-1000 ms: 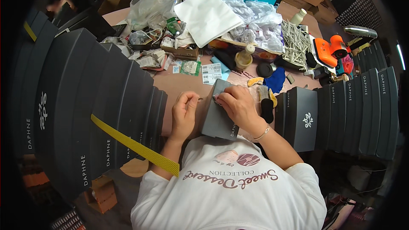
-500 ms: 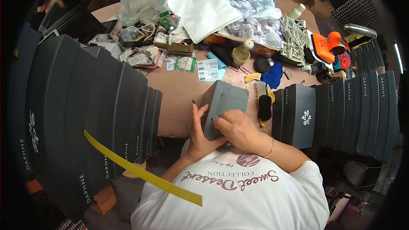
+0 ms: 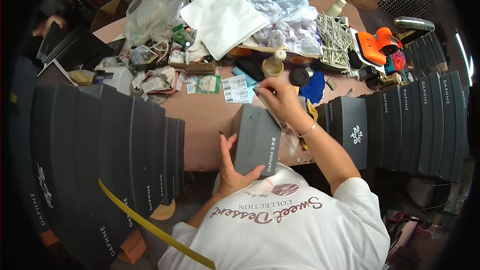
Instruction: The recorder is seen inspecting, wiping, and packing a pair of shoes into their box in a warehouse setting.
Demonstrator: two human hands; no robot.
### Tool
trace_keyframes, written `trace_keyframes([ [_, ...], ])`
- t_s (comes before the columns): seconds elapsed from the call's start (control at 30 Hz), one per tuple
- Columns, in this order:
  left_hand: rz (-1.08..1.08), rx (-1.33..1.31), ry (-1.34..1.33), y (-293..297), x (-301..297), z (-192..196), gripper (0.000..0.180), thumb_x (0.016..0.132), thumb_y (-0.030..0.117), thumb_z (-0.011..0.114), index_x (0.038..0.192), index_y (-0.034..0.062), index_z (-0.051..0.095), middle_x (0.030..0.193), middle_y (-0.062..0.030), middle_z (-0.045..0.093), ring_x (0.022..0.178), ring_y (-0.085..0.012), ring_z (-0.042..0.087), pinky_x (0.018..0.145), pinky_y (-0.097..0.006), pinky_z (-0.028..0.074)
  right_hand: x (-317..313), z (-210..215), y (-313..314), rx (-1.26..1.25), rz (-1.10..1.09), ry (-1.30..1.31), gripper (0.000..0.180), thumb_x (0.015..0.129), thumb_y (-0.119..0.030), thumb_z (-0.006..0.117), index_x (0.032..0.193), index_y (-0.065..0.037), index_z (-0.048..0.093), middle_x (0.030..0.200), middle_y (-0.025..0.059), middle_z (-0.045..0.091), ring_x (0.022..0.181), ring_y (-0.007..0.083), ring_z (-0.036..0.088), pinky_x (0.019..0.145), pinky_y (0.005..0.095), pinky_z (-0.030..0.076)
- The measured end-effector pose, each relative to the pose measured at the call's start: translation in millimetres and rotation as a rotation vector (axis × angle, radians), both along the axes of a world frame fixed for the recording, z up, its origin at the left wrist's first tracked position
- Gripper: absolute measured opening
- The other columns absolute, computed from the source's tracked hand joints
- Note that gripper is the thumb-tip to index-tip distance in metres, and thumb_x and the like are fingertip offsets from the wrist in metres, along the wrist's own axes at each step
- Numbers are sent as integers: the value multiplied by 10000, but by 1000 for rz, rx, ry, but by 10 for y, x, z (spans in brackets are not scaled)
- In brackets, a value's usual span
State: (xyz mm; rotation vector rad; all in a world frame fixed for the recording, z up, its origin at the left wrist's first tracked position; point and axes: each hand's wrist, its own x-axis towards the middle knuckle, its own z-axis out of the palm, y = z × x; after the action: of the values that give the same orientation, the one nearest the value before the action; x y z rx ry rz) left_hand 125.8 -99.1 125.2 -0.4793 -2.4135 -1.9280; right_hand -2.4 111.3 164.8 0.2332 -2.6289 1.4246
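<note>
A grey shoebox (image 3: 255, 137) stands on the table in front of my body. My left hand (image 3: 232, 170) holds it at the near left corner, thumb across the near end and fingers along the left side. Beyond the box's right edge, my right hand (image 3: 282, 101) is raised with its fingers closed in a pinch. Something small and dark grey pokes out at the fingertips; its kind cannot be made out. A pale, blurred strip (image 3: 291, 142) shows below that hand, right of the box.
Dark shoeboxes (image 3: 100, 140) are stacked at the left, with more (image 3: 352, 135) at the right. Behind lie printed label sheets (image 3: 236, 90), a pump bottle (image 3: 273, 63), a blue cloth (image 3: 313, 87), white sticks (image 3: 336, 42) and an orange tool (image 3: 370, 47). A yellow strap (image 3: 155, 230) crosses the foreground.
My right hand has lifted off the shoebox and moved away, up and to the right. The box is turned a little, its near end showing more. My left hand keeps its hold.
</note>
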Motion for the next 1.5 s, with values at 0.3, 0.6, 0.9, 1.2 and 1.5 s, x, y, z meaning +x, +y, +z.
trace_keyframes([
  [0.3,-18,49,13,-5,-14,-143,1187,604,147,872,1488,-24,98,1373,-279,403,1231,-378,479,1025,-452,410,-354,-625,881,-658,-303,-239,103,955,-143,598,983,-44,595,805,27,597,732,98,569,652,258,464],
  [0.6,23,-13,15,-5,21,-181,1117,586,186,883,1456,-47,222,1361,-275,424,1248,-384,466,1030,-454,405,-1052,-1098,1081,483,-217,417,183,813,-185,706,966,-89,672,924,62,630,887,261,584,774,384,420],
  [0.9,7,-20,13,5,-24,-184,1082,600,184,873,1445,-51,240,1360,-269,417,1254,-383,464,1034,-452,406,-969,-1432,1052,201,-305,331,413,793,-105,734,1174,-79,577,1236,204,546,1114,388,557,924,409,468],
  [1.2,-8,-76,62,-2,-60,-117,1064,612,191,867,1442,-47,246,1360,-262,399,1252,-375,464,1030,-442,415,-592,-1391,1672,-1013,-805,256,296,938,-128,620,1198,-3,558,1106,129,633,989,242,629,871,361,516],
  [1.5,15,-64,57,-22,-63,-118,1073,612,203,870,1447,-37,241,1351,-258,415,1246,-381,459,1027,-455,408,-517,-1380,1469,-1038,-853,185,254,947,-123,608,1161,-3,543,1083,128,636,907,219,655,809,338,556],
])
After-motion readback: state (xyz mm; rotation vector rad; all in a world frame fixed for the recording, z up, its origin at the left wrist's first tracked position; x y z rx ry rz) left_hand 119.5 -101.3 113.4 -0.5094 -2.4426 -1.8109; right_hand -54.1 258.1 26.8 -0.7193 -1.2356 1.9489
